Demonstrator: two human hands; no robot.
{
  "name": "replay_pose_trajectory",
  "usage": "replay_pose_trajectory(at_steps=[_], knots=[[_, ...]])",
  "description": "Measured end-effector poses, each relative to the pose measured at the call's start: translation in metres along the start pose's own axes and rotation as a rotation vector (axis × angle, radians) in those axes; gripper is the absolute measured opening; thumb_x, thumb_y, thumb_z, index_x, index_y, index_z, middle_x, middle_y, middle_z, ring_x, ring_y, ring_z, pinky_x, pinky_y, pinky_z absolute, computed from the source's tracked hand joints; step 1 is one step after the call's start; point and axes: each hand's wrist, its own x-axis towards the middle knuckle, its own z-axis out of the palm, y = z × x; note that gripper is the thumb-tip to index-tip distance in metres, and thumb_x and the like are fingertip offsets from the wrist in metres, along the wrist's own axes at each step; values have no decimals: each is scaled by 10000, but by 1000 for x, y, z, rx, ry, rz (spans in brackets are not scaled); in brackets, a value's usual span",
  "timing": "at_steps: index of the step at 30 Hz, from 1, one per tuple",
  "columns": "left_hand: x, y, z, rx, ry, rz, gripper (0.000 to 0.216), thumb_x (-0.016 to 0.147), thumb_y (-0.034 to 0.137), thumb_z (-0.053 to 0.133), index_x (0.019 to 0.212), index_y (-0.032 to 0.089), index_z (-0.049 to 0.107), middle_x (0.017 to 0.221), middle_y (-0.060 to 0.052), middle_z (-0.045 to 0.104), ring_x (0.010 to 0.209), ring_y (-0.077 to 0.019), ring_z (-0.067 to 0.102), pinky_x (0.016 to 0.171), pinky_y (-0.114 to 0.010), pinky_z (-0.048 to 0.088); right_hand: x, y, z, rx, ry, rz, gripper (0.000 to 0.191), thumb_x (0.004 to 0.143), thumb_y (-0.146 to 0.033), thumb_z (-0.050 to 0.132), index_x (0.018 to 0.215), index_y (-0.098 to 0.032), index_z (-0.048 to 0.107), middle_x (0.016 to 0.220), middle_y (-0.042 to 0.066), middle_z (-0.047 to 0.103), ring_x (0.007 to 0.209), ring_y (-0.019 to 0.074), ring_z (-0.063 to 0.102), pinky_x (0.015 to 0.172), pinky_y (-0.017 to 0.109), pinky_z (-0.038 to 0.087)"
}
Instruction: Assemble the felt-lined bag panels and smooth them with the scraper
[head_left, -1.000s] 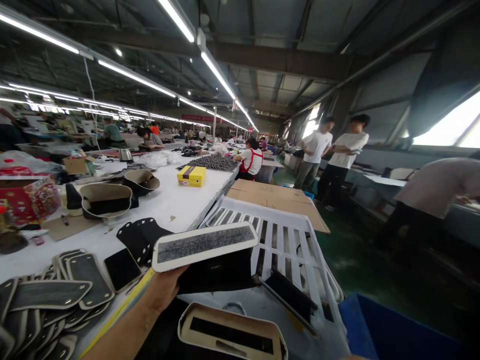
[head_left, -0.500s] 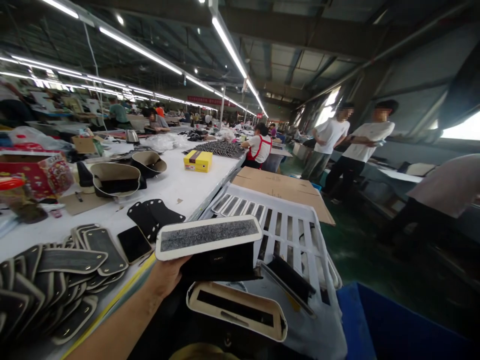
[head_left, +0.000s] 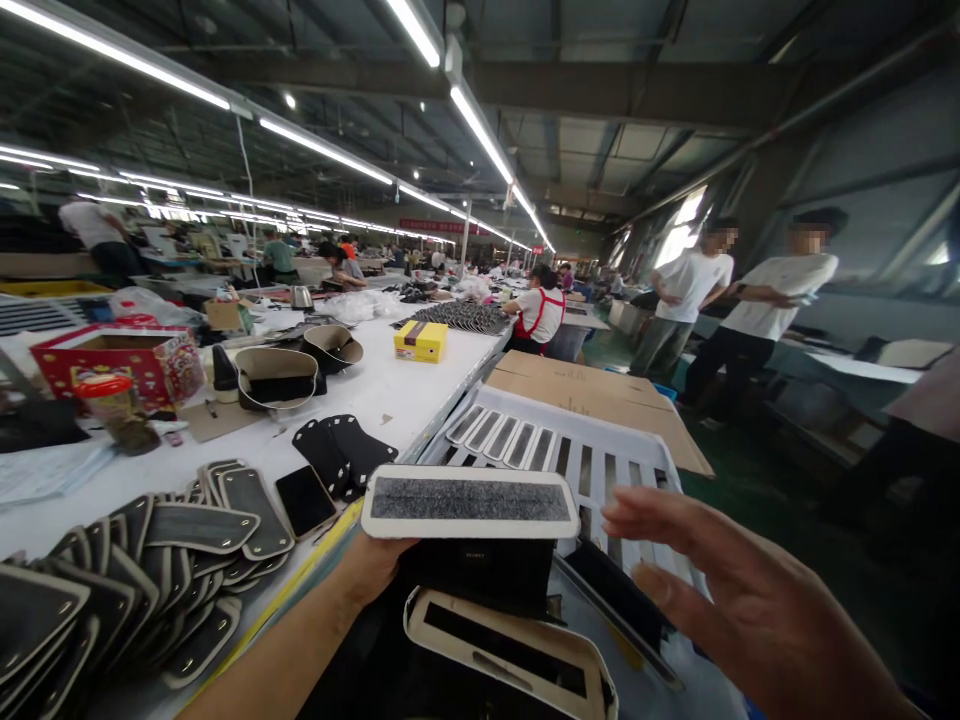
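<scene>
My left hand (head_left: 373,572) is closed on the left end of a black bag body (head_left: 480,570), its fingers partly hidden behind it. The base of this bag (head_left: 471,500) faces up, a long rounded strip of grey felt with a cream border. Off its right end, my right hand (head_left: 720,575) hovers with thumb and fingers apart, holding nothing. Just below lies a second bag body (head_left: 551,642), cream-rimmed with a dark slot inside. A black folded piece (head_left: 611,585) rests on the white slatted crate (head_left: 652,440) beneath my right hand.
Cream-edged panels with studs (head_left: 202,525) are piled on the white table (head_left: 405,395) at left. Near them are a phone (head_left: 305,500), black cut pieces (head_left: 349,450), a drink cup (head_left: 116,410) and a yellow box (head_left: 421,341). Cardboard (head_left: 585,390) covers the crate's far end. Two people stand at right.
My right hand has come into view from the right, beside the bag. My left hand still holds the bag body. The whole view has swung somewhat to the left.
</scene>
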Motion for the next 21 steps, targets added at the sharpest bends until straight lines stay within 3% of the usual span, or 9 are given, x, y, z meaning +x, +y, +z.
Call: replay_pose_trajectory(at_steps=[3,6,11,13,17,21], knots=[[-4,1,1,33,-35,31,409,518,193,766,919,189,687,1046,-70,668,1067,-316,559,1006,-445,382,6,-3,-3,18,-11,-23,356,800,-379,550,1155,-350,553,974,44,681,874,242,652,725,327,566],[-8,3,5,50,-69,40,398,526,191,757,918,208,690,1042,-58,670,1057,-310,565,993,-429,399,2,-4,-8,-72,-41,-83,392,787,-416,551,1177,-385,539,1104,22,638,1014,271,599,812,354,545],[-11,10,16,116,-132,58,327,513,204,747,838,217,708,949,-61,695,1022,-324,578,978,-439,406,6,9,21,-270,-428,-119,820,654,-487,687,1373,-294,343,1397,60,390,1238,331,398,1005,475,387],[-10,9,19,135,-167,41,308,518,228,751,823,213,711,915,-68,700,1034,-325,571,969,-435,412,9,19,40,-328,-514,-115,932,612,-474,720,1401,-222,290,1431,104,325,1285,333,322,1043,486,325],[-1,-6,18,158,-284,60,311,555,310,750,837,193,696,941,-72,695,1072,-307,549,970,-423,410,14,35,62,-438,-516,-177,957,617,-406,720,1410,-159,244,1442,138,290,1312,305,271,1062,475,291],[16,-22,11,196,-372,122,371,634,371,711,944,173,660,1061,-78,660,1081,-290,546,1005,-451,368,20,37,67,-533,-413,-277,905,683,-363,686,1414,-148,199,1442,136,279,1316,282,256,1072,459,274]])
